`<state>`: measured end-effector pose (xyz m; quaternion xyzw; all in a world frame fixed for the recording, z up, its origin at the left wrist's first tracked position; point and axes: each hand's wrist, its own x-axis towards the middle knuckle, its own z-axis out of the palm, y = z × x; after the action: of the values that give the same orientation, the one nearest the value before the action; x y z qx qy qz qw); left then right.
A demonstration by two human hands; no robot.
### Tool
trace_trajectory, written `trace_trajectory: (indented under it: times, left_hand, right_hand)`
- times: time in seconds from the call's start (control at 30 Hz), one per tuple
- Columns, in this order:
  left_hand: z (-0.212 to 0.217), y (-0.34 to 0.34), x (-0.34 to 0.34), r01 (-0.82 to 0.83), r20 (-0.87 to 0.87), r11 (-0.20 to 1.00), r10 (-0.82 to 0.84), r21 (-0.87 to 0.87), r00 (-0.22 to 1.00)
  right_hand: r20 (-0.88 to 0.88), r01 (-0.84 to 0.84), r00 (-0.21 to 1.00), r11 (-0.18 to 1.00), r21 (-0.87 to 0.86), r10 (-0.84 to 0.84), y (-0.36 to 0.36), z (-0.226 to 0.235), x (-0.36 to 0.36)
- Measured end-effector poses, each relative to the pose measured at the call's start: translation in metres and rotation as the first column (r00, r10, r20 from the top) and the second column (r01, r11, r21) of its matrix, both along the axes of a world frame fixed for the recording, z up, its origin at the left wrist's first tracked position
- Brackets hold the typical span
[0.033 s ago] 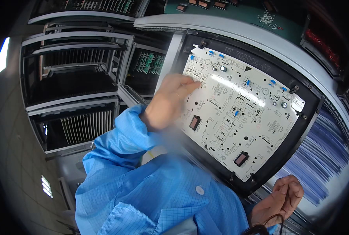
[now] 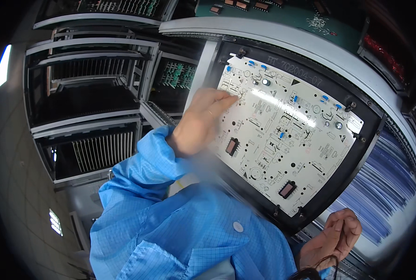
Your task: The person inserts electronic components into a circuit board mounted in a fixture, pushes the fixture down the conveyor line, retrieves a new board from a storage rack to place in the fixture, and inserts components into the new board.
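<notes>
A white circuit board [image 2: 250,145] lies in a black carrier frame [image 2: 373,114], held by black clips at its corners. Two dark chips [image 2: 287,189] sit on its nearer part, and several blue disc-shaped components [image 2: 295,99] and small round capacitors [image 2: 266,82] stand elsewhere on it. My left hand [image 2: 201,122] reaches over the board's left edge, fingertips together against its upper left area; anything between them is hidden. Beside the carrier's near right corner, my right hand [image 2: 334,235] is raised with its fingers curled in against the thumb, and its contents do not show.
Metal racks [image 2: 91,42] with upright boards [image 2: 107,150] stand on the left. Beyond the curved pale rail [image 2: 301,37], more chips [image 2: 262,6] lie on a green surface near a bin of red parts [image 2: 383,53]. A blue-violet streaked surface [image 2: 376,186] is at the right.
</notes>
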<state>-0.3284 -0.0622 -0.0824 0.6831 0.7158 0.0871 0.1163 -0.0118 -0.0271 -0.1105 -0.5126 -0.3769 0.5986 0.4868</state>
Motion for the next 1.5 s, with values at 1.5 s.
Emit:
trace_trajectory:
  times: [1.5]
  left_hand:
    - [0.063, -0.007, 0.009, 0.122, 0.211, 0.984, -0.148, 0.129, 0.966]
  right_hand:
    - [0.87, -0.573, 0.32, 0.655, 0.493, -0.375, 0.204, 0.01, -0.001]
